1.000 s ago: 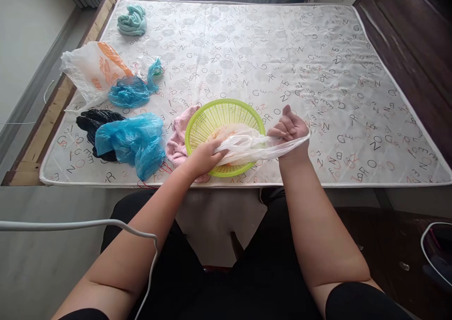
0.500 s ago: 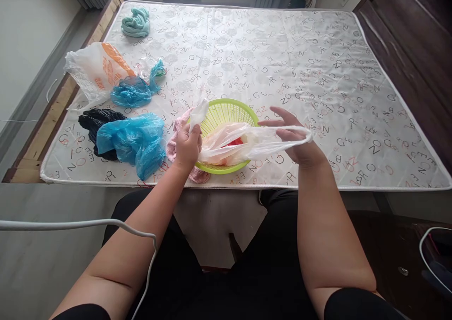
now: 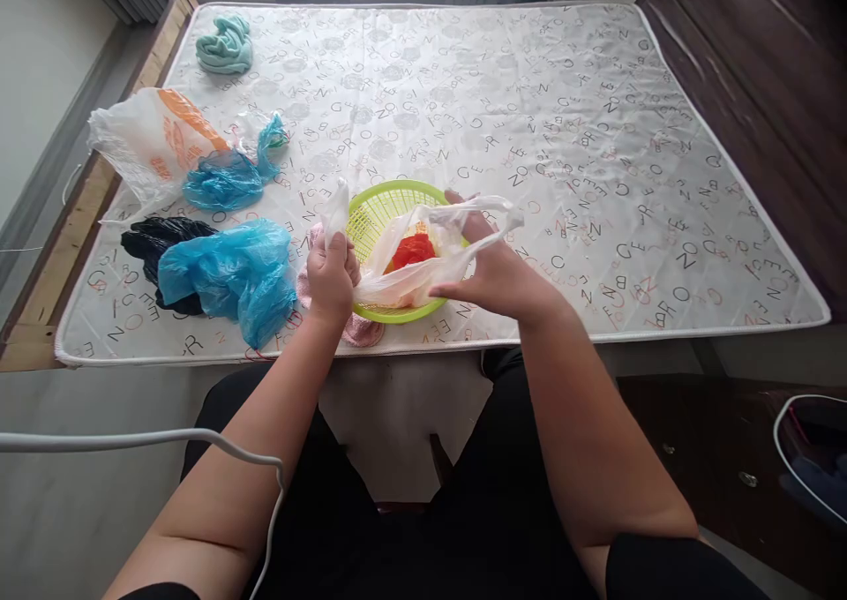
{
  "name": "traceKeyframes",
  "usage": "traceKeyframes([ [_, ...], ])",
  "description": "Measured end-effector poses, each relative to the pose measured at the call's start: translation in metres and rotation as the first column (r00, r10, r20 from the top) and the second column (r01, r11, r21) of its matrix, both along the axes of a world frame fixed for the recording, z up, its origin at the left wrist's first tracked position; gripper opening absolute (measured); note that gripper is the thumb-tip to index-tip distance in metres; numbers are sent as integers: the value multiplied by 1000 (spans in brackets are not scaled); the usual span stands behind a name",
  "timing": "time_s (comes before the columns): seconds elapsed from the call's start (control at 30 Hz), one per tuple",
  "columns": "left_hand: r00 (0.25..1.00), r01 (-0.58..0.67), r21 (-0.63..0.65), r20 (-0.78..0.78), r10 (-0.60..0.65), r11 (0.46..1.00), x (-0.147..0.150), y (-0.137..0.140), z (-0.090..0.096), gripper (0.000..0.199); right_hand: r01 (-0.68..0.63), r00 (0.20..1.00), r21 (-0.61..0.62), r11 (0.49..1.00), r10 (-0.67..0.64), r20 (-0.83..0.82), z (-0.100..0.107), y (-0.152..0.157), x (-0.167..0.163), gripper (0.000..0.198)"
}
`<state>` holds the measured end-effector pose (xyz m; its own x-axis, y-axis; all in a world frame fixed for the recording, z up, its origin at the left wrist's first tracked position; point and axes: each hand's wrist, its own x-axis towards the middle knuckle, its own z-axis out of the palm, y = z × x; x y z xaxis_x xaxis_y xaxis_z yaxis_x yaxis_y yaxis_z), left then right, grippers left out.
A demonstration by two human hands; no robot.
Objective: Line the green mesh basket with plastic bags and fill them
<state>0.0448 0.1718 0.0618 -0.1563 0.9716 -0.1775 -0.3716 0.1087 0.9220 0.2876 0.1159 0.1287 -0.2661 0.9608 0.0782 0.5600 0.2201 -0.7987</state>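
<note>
A thin white plastic bag [image 3: 433, 273] lies inside a lime-green plastic basket [image 3: 395, 187], its mouth spread wide. Something bright red [image 3: 411, 251] shows within the bag; its kind is unclear. My left hand [image 3: 333, 269] is closed around one gathered handle of the bag, at the basket's left side. At the right side, my right hand [image 3: 493, 265] has thumb and fingers spread at the bag's mouth, the other handle looped over it. A pink cloth [image 3: 363, 331] lies partly beneath the basket.
Left on the letter-printed mattress [image 3: 595, 141] are a blue bag [image 3: 231, 269], a black bag [image 3: 159, 234], a smaller blue bag [image 3: 225, 179] and a white-orange bag [image 3: 149, 132]. A green cloth [image 3: 225, 46] lies farther back. A white cable [image 3: 132, 442] crosses near my left arm.
My right hand has moved left to the bag's mouth, with the handle still around it. The bag has opened wider, showing more of the red thing. My left hand still holds its handle.
</note>
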Motion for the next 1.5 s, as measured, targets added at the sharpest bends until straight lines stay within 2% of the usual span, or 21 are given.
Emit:
traceKeyframes([
  [0.07,999,40,34,-37,-38,999,2,-2,-2,34,55,994,38,998,-52,-92,-5,3,-12,97],
  [0.2,986,143,29,-92,-140,989,5,-5,0,35,59,957,2,998,-56,-285,-16,7,-24,92],
  [0.3,967,228,9,-115,-226,974,8,-8,3,38,33,956,-46,998,-45,-290,-18,8,-27,65],
  [0.37,951,285,0,-120,-283,958,9,-9,4,40,35,956,-45,998,-47,-289,-17,8,-30,42],
  [0.4,944,310,-2,-119,-308,951,10,-10,4,40,49,951,-35,998,-57,-303,-16,8,-32,36],
  [0.5,928,363,13,-95,-360,932,11,-13,3,39,113,916,-31,993,-116,-383,-15,6,-42,40],
  [0.67,921,383,11,-79,-381,924,10,-16,4,38,213,843,-158,964,-263,-469,-26,5,-56,50],
  [0.77,916,397,-9,-68,-396,918,7,-17,5,38,205,875,-183,962,-264,-406,-34,7,-61,48],
  [0.87,899,424,-30,-109,-425,905,7,-18,3,40,128,926,-168,977,-179,-334,-40,10,-66,45],
  [0.97,842,510,-53,-174,-511,859,8,-20,-4,41,105,953,-181,978,-151,-261,-44,11,-71,41],
  [1.07,789,572,-72,-226,-572,817,7,-21,-10,40,148,961,-226,963,-194,-197,-48,13,-74,33],
  [1.2,734,623,-104,-264,-626,775,5,-20,-9,36,234,908,-278,932,-312,-281,-53,15,-73,26],
  [1.33,742,642,-84,-178,-646,762,5,-21,-3,37,344,816,-267,900,-427,-390,-57,17,-70,28],
  [1.5,770,638,2,25,-638,770,3,-21,3,59,436,766,-259,862,-506,-395,-60,19,-67,32],
])
